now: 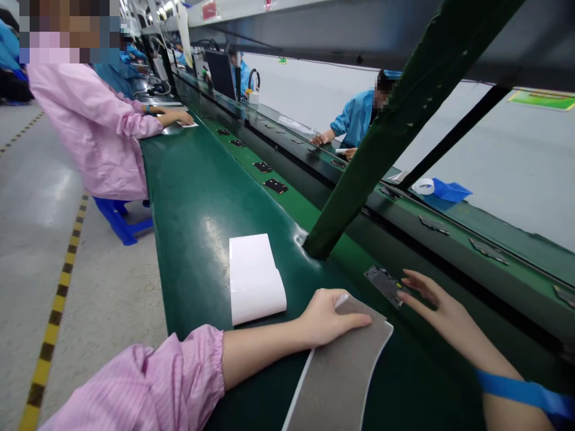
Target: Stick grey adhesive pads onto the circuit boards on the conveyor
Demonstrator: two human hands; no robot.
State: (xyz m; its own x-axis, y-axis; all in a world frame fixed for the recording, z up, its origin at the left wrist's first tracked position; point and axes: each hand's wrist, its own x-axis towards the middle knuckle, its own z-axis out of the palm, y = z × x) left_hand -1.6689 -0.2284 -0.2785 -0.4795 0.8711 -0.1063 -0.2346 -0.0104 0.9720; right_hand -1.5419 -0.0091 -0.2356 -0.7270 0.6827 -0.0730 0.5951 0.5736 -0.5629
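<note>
My left hand (pixel 335 317) grips the upper end of a grey sheet with white edges (pixel 348 365), thumb lying on its top face and the other fingers hidden at its far edge. The sheet bends slightly and runs out of view at the bottom. My right hand (pixel 433 305) is at the near end of a dark circuit board (pixel 383 284) on the green conveyor belt. Its thumb tip meets or overlaps the board's edge, while the other fingers stay spread above. A blue band (pixel 521 386) circles my right wrist. Left of my left hand lies a folded white sheet (pixel 256 281).
Several dark boards (pixel 275 186) lie along the belt. A slanted green-wrapped post (pixel 359 185) rises beside my work area. Beyond the belt, a person in blue (pixel 357 120) works; a person in pink (pixel 103 126) sits farther along the green bench (pixel 193 197).
</note>
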